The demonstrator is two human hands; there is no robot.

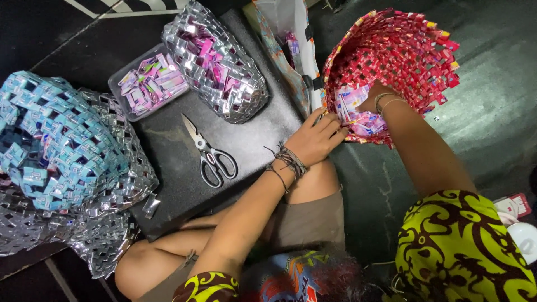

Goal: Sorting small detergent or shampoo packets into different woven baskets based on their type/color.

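Yellow-green patterned sleeve (458, 246) sits closest to the lens, on the right arm. Right hand (373, 96) reaches inside the red woven basket of folded foil wrappers (403, 56); fingers are hidden by the rim, so cannot tell how far they close. Left hand (318, 137) has its fingertips pinched on the basket's near rim, holding the weave at the edge; cord bracelets (286, 161) on that wrist. Basket lies tipped on its side, opening toward the person, on the dark floor (492, 128) just right of the black worktop (179, 184). Bent bare knee (313, 182) under the left forearm.

On the worktop: grey-handled steel scissors (208, 155), blades closed, pointing away from the person. Beyond them, a silver woven wrapper bag with pink pieces inside (218, 61), touching a clear plastic tray of pink folded wrapper strips (150, 83). Far left, a light-blue woven wrapper piece (50, 140) lying over a silver woven wrapper piece (106, 235).
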